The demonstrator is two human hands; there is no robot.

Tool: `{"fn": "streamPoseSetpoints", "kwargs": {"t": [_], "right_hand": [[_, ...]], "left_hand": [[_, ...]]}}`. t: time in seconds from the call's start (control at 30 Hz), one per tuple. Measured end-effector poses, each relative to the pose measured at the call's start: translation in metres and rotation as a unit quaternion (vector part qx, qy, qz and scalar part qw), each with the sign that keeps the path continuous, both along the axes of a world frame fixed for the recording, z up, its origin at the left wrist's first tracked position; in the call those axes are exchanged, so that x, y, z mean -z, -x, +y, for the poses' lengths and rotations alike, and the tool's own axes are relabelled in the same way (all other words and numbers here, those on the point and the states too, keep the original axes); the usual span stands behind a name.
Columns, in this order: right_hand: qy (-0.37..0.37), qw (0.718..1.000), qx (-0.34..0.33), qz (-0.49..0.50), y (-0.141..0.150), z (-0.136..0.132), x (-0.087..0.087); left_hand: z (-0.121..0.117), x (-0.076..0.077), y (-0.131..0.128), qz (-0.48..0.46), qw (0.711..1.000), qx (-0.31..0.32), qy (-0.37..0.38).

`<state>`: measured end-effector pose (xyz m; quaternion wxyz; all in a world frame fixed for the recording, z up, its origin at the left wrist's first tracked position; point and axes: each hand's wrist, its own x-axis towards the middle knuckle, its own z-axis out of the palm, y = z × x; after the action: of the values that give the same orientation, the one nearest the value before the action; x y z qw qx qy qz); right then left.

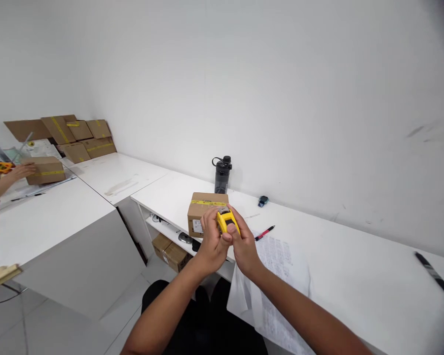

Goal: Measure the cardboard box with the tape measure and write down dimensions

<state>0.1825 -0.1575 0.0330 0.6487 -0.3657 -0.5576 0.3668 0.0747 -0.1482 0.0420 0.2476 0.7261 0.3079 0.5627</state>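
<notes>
Both of my hands are wrapped round a yellow tape measure, held in front of me near the table's front edge. My left hand grips its left side, and my right hand closes on the right with the thumb across its face. Just behind them a cardboard box with yellow tape and a white label sits on the white table, partly hidden by my fingers. To the right of my hands lie a red and black pen and handwritten paper sheets, which hang over the edge.
A dark bottle stands by the wall, with a small blue-black object to its right. A dark strip lies far right. Below is a shelf with a box. At left, another person's hand touches a box; several boxes are stacked behind.
</notes>
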Motion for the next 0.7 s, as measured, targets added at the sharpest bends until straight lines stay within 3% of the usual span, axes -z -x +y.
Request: {"fn": "streamPoseSetpoints", "kwargs": {"t": [0.1,0.2,0.27,0.47,0.57,0.7], "right_hand": [[-0.08,0.99,0.027,-0.113,-0.015,0.007,-0.004],[-0.168,0.954,0.032,-0.248,-0.031,0.009,-0.009],[-0.19,0.93,0.033,-0.312,-0.039,0.008,-0.013],[-0.203,0.9,0.017,-0.385,-0.041,-0.003,-0.023],[-0.164,0.901,-0.005,-0.403,-0.038,-0.01,-0.028],[-0.122,0.902,-0.017,-0.413,-0.038,-0.018,-0.031]], "left_hand": [[0.001,-0.016,0.018,0.016,0.995,0.042,0.089],[0.001,-0.033,0.04,0.057,0.97,0.112,0.208],[0.001,-0.043,0.051,0.08,0.957,0.135,0.245],[0.008,-0.064,0.062,0.151,0.924,0.196,0.292],[0.017,-0.064,0.062,0.179,0.9,0.253,0.305],[0.021,-0.057,0.06,0.184,0.895,0.274,0.3]]}}
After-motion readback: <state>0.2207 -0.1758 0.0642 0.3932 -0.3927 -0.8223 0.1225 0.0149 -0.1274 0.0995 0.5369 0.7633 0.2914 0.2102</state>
